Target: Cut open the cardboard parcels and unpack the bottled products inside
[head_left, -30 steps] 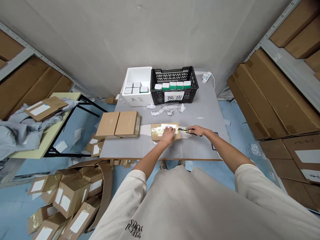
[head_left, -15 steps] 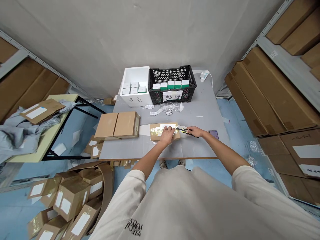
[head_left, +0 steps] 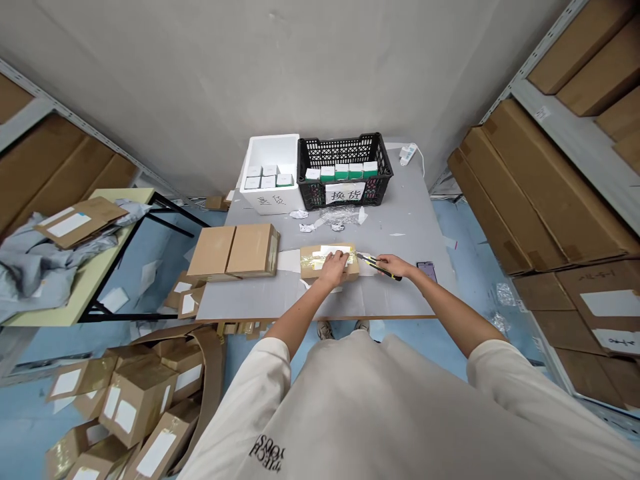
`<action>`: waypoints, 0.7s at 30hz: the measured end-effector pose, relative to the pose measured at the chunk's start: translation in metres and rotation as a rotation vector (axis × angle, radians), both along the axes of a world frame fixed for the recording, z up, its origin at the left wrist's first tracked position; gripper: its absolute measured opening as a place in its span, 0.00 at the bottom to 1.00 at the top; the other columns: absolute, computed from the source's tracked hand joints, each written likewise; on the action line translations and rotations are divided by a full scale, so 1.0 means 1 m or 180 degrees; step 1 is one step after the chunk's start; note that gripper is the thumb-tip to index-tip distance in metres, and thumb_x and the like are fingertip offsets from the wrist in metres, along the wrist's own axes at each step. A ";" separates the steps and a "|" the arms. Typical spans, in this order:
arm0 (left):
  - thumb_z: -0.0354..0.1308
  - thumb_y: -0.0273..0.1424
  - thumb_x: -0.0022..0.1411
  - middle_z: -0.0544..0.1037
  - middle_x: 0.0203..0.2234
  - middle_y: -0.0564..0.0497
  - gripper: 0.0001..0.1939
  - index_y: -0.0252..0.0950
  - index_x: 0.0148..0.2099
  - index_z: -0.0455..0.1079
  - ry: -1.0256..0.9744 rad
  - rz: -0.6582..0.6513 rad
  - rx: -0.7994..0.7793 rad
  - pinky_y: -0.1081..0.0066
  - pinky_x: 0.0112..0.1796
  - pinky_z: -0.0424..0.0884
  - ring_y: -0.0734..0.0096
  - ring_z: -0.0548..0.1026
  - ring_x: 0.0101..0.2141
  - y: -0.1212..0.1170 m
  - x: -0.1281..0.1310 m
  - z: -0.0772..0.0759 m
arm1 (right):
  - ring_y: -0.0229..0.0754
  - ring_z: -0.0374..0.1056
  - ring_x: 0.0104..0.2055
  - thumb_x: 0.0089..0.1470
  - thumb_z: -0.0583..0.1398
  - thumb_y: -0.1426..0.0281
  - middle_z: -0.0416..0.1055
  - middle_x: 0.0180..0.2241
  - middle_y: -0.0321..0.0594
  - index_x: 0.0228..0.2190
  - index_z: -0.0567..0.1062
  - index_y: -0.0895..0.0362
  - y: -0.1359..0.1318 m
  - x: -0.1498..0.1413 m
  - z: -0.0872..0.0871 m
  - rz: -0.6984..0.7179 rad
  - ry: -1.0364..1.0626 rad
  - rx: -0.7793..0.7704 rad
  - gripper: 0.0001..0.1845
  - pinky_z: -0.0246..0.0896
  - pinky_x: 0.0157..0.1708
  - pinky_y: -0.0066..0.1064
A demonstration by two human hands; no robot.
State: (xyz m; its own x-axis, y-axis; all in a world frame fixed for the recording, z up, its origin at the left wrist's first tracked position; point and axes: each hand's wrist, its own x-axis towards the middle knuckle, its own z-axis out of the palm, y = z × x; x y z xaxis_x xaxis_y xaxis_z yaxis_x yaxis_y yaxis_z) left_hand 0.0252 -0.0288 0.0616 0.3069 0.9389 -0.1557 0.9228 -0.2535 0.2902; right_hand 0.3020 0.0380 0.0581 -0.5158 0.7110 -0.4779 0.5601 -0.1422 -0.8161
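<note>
A small taped cardboard box (head_left: 310,269) with a white label lies near the front of the grey table. My left hand (head_left: 334,268) rests on top of it, fingers apart and pressing on the label side. My right hand (head_left: 393,265) is closed around a black and yellow utility knife (head_left: 369,258). The knife's blade end points left, at the upper right edge of the box. Whether the blade touches the tape is too small to tell.
Two closed cardboard boxes (head_left: 253,248) stand left on the table (head_left: 240,297). Behind are a white foam box (head_left: 273,200) and a black crate (head_left: 345,195), both holding small cartons. Scraps of plastic (head_left: 340,215) lie before them. A phone (head_left: 427,271) sits at the right.
The knife has shifted slightly right, from over the top of the box to its right edge. My left hand stays on the box.
</note>
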 end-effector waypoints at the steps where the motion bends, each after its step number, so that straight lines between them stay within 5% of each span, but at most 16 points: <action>1: 0.63 0.31 0.59 0.63 0.64 0.40 0.42 0.43 0.72 0.51 -0.0080 0.0056 -0.0016 0.54 0.63 0.61 0.50 0.72 0.57 0.000 -0.002 0.001 | 0.41 0.71 0.28 0.56 0.64 0.56 0.77 0.27 0.36 0.36 0.75 0.54 0.001 0.005 0.002 -0.0085 0.0019 -0.0009 0.14 0.62 0.26 0.27; 4: 0.56 0.35 0.66 0.58 0.68 0.40 0.35 0.43 0.73 0.52 -0.0287 0.0283 0.0052 0.57 0.56 0.68 0.50 0.73 0.56 0.003 -0.008 0.004 | 0.41 0.72 0.28 0.56 0.65 0.54 0.79 0.31 0.37 0.40 0.74 0.53 0.001 0.013 0.008 -0.0249 0.0090 0.0099 0.17 0.63 0.26 0.27; 8: 0.47 0.32 0.72 0.65 0.64 0.41 0.23 0.40 0.67 0.62 -0.0269 0.0596 0.0406 0.56 0.58 0.66 0.51 0.69 0.59 0.009 -0.018 0.002 | 0.42 0.72 0.31 0.61 0.60 0.54 0.78 0.31 0.38 0.42 0.77 0.53 -0.002 0.012 0.017 -0.0099 -0.0019 0.0591 0.17 0.67 0.34 0.31; 13: 0.52 0.29 0.68 0.66 0.64 0.41 0.24 0.42 0.65 0.63 -0.0070 0.0616 0.0415 0.52 0.62 0.59 0.50 0.64 0.63 0.009 -0.024 -0.006 | 0.50 0.73 0.49 0.61 0.61 0.62 0.79 0.48 0.42 0.51 0.79 0.49 -0.008 0.005 0.026 0.0355 -0.0418 0.1354 0.18 0.65 0.52 0.38; 21: 0.55 0.29 0.66 0.66 0.63 0.38 0.28 0.40 0.67 0.60 0.0081 0.0515 0.0364 0.50 0.62 0.56 0.48 0.62 0.63 0.019 -0.022 -0.008 | 0.52 0.72 0.51 0.61 0.62 0.66 0.75 0.51 0.46 0.58 0.77 0.48 -0.010 0.000 0.023 0.0849 -0.0922 0.1806 0.24 0.64 0.53 0.38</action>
